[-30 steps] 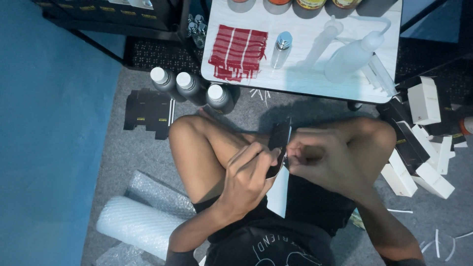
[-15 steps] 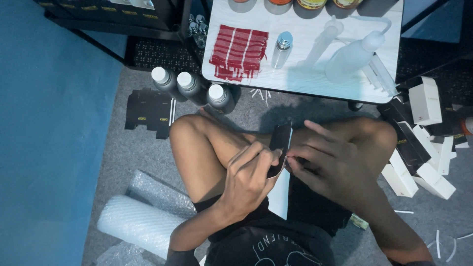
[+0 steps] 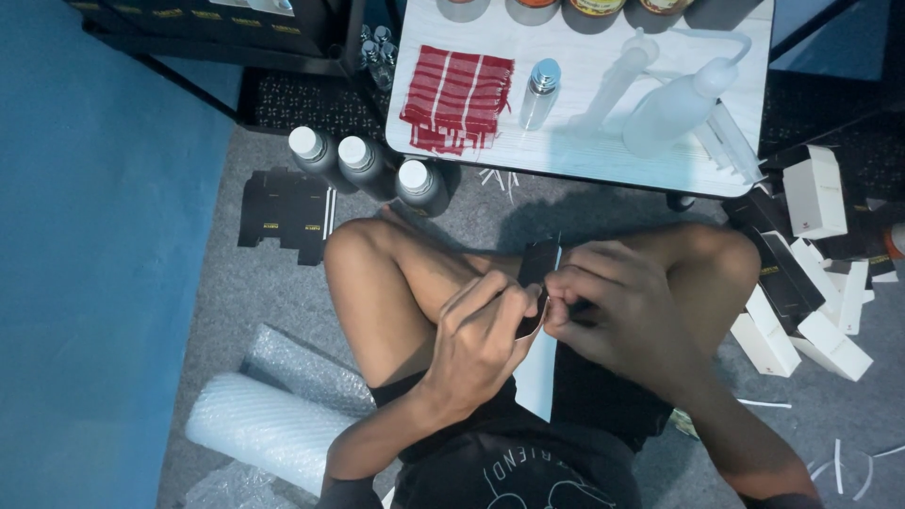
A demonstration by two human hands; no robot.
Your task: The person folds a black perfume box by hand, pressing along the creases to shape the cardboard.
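Note:
I sit cross-legged on grey carpet. Both hands meet over my lap on a small black box (image 3: 539, 264) with a white inner edge. My left hand (image 3: 485, 337) pinches its lower end from the left. From the right, my right hand (image 3: 622, 306) has its fingertips closed on the same part. The box's lower end is hidden by my fingers.
A low white table (image 3: 603, 155) ahead holds a stack of red strips (image 3: 459, 97), a small spray bottle (image 3: 540, 92), a squeeze bottle (image 3: 677, 104) and syringes. Three dark bottles (image 3: 363, 168) stand below. White and black boxes (image 3: 801, 283) lie right, a flat black carton (image 3: 283, 212) and bubble wrap roll (image 3: 269, 429) left.
My right hand's fingers, spread half a second ago, have curled back onto the box. The left hand has stayed in place.

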